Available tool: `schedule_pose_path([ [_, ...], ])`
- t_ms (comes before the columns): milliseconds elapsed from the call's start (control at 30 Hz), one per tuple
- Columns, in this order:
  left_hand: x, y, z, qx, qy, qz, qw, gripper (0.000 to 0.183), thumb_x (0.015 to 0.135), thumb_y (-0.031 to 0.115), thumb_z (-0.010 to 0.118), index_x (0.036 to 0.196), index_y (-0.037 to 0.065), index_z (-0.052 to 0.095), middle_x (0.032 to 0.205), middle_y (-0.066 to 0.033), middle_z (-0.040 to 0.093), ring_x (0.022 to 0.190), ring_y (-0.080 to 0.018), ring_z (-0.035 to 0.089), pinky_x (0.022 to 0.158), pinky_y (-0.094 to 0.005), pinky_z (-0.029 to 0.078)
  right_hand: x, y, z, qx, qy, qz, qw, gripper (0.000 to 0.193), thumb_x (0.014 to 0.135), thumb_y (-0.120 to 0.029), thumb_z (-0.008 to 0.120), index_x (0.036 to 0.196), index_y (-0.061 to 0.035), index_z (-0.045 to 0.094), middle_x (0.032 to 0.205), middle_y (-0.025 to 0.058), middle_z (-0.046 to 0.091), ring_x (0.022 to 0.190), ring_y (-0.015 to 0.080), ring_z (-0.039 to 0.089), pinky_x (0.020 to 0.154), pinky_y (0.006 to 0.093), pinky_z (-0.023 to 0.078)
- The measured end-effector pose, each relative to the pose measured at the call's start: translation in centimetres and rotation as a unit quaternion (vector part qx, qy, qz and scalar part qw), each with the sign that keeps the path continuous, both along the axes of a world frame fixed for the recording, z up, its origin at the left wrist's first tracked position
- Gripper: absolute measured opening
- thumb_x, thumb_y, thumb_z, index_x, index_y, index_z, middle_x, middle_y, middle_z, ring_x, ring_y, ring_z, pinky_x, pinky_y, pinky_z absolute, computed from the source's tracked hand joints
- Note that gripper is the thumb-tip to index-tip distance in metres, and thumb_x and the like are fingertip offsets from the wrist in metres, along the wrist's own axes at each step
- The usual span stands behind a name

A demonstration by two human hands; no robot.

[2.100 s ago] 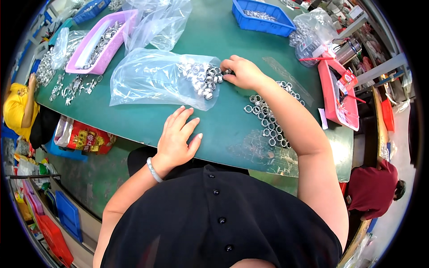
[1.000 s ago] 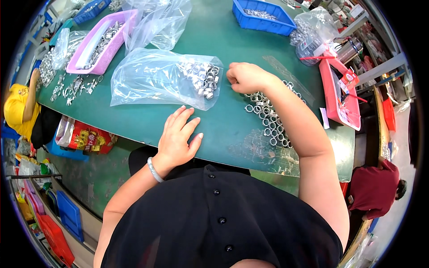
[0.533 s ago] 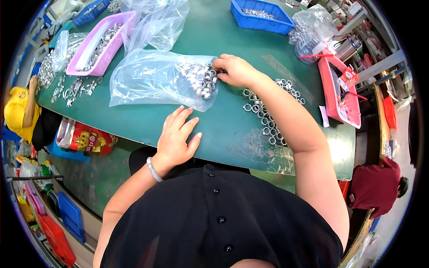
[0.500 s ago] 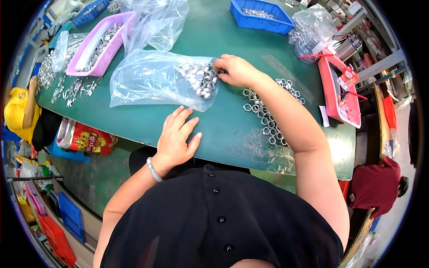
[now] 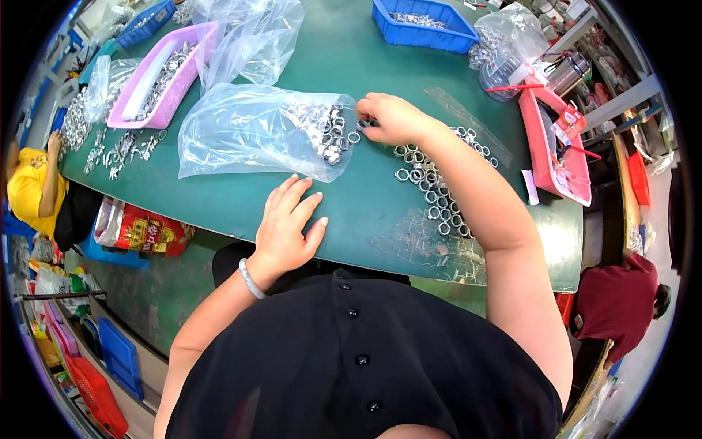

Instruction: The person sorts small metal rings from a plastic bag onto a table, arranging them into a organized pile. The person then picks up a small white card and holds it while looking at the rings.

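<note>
A clear plastic bag [image 5: 234, 135] lies flat on the green table, with a heap of silvery metal rings [image 5: 322, 132] at its right end. My right hand [image 5: 395, 121] is just right of that end, fingers curled down over a few small metal rings that show partly under the fingertips. One loose ring [image 5: 354, 137] sits between the bag's end and this hand. Flat on the table's near edge, below the bag, rests my left hand [image 5: 287, 228], fingers spread and holding nothing. Under and beside my right forearm, more rings [image 5: 433, 196] lie in a cluster.
A purple basket [image 5: 175, 88] of metal parts stands at the far left, near loose parts [image 5: 121, 154]. Farther back are another clear bag [image 5: 256, 44] and a blue bin [image 5: 424, 33]. A pink basket [image 5: 548, 161] is at the right. People sit at both sides.
My right hand has shifted slightly right, away from the bag's end. A single ring now shows in the gap there. My left hand stays in place.
</note>
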State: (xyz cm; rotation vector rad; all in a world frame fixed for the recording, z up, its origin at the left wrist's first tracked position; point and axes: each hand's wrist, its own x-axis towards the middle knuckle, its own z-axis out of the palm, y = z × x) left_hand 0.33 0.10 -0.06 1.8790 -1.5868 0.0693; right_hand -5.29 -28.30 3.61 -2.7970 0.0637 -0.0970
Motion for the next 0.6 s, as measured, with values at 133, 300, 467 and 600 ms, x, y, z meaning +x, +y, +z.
schedule_pose_path([
  [133, 0.0, 0.1, 0.0, -0.004, 0.005, 0.001, 1.000, 0.035, 0.075, 0.013, 0.068, 0.106, 0.000, 0.060, 0.122, -0.0192, 0.053, 0.118, -0.0405, 0.046, 0.098, -0.0465, 0.037, -1.2, -0.6, 2.4, -0.031, 0.196, -0.002, 0.980, 0.020, 0.069, -0.010, 0.064, 0.086, -0.0027, 0.055, 0.086, 0.0121, 0.058, 0.088, 0.0307, 0.057, 0.074, 0.0400, 0.046],
  [300, 0.0, 0.1, 0.0, -0.001, -0.003, 0.005, 1.000, 0.035, 0.075, 0.012, 0.067, 0.107, 0.000, 0.060, 0.122, -0.0192, 0.053, 0.118, -0.0404, 0.046, 0.098, -0.0461, 0.037, -0.9, 0.3, 3.5, -0.014, 0.144, 0.058, 0.988, 0.035, 0.069, -0.014, 0.068, 0.102, -0.0069, 0.057, 0.097, 0.0125, 0.060, 0.093, 0.0312, 0.058, 0.078, 0.0405, 0.047],
  [467, 0.0, 0.1, 0.0, -0.001, -0.001, 0.004, 1.000, 0.034, 0.075, 0.013, 0.067, 0.106, 0.000, 0.060, 0.121, -0.0194, 0.053, 0.118, -0.0400, 0.046, 0.098, -0.0464, 0.038, 0.3, 1.9, 0.5, 0.022, -0.019, 0.061, 0.998, 0.035, 0.074, -0.015, 0.069, 0.106, -0.0083, 0.055, 0.101, 0.0110, 0.056, 0.097, 0.0308, 0.056, 0.081, 0.0386, 0.046],
  [600, 0.0, 0.0, -0.1, -0.007, 0.001, 0.004, 1.000, 0.033, 0.075, 0.014, 0.067, 0.104, 0.000, 0.060, 0.120, -0.0195, 0.052, 0.117, -0.0395, 0.046, 0.097, -0.0470, 0.038, 0.2, 1.5, -0.2, 0.003, -0.005, 0.046, 0.999, 0.018, 0.073, -0.010, 0.065, 0.089, -0.0061, 0.057, 0.090, 0.0098, 0.056, 0.090, 0.0306, 0.056, 0.076, 0.0388, 0.046],
])
